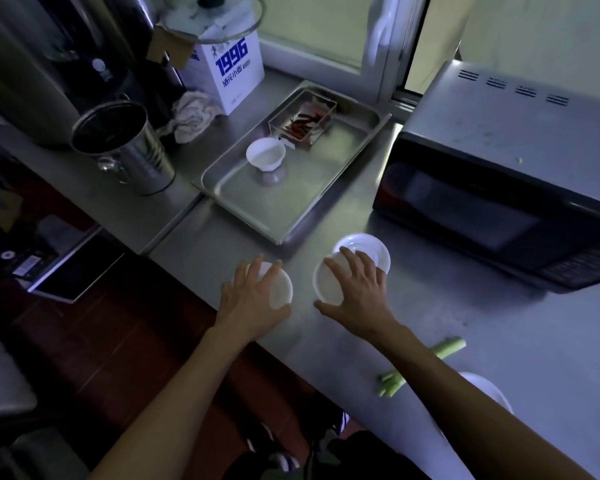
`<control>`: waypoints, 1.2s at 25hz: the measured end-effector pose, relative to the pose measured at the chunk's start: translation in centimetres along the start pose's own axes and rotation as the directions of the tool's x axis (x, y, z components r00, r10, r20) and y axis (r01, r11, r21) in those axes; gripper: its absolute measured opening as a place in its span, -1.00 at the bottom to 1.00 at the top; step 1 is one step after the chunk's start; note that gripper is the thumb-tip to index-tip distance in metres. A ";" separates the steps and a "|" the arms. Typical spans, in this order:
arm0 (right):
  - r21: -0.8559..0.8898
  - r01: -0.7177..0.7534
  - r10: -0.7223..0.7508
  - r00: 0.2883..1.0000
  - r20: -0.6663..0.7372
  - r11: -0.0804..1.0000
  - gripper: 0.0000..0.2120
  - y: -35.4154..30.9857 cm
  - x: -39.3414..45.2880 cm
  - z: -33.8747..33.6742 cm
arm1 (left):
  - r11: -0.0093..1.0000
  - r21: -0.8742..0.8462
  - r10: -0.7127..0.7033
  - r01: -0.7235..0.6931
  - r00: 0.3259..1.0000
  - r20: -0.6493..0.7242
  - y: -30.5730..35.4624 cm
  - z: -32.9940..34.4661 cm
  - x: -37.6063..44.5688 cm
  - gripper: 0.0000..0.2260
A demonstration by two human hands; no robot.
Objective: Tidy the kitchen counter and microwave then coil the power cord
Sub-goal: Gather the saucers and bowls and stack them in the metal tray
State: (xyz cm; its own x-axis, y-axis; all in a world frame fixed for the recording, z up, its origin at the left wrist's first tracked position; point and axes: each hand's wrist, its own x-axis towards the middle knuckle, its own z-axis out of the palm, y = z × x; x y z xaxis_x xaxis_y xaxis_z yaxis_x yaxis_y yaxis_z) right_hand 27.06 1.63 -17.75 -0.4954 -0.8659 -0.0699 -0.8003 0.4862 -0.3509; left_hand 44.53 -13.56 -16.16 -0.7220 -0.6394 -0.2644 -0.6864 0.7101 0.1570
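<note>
Gripping left: left hand (253,299) curls over white bowl (280,289) on desk (499,341).
Right: right hand (357,289) clasps second bowl (326,285).

Dim room, window (312,26), reddish floor (125,327)

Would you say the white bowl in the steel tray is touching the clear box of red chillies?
Cannot tell: in the head view the white bowl rim meets the clear box corner, no gap plainly visible.
</note>
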 end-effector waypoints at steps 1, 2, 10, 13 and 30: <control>0.002 -0.004 0.004 1.000 -0.003 1.000 -0.18 -0.5 0.9 0.0 | 1.000 -0.005 -0.002 0.002 1.000 -0.006 -0.8 -0.3 0.7 -0.18; 0.000 -0.003 0.003 1.000 -0.007 1.000 -0.16 -1.2 1.6 0.0 | 1.000 -0.007 -0.002 0.002 1.000 -0.012 -1.6 -0.6 1.2 -0.18; -0.105 -0.045 0.039 0.998 -0.056 0.993 -0.15 -8.6 7.9 0.6 | 0.987 0.019 0.158 -0.158 0.987 -0.014 -10.7 -2.4 6.3 -0.16; -0.122 -0.101 0.092 0.993 -0.078 0.987 -0.18 -12.5 10.3 0.8 | 0.981 -0.025 0.192 -0.192 0.981 -0.030 -14.5 -4.1 8.9 -0.16; -0.027 -0.336 0.330 0.935 -0.131 0.941 -0.21 -14.3 15.3 0.2 | 0.930 -0.138 0.341 -0.340 0.940 -0.014 -17.2 -7.0 20.1 -0.17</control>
State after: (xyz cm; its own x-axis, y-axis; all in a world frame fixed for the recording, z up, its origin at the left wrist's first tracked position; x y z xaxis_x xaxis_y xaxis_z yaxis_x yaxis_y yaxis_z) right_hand 30.99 -18.56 -14.01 -0.7715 -0.6335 -0.0589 -0.5960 0.7519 -0.2819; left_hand 41.25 -40.71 -17.55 -0.9139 -0.3628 -0.1822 -0.4055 0.8369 0.3676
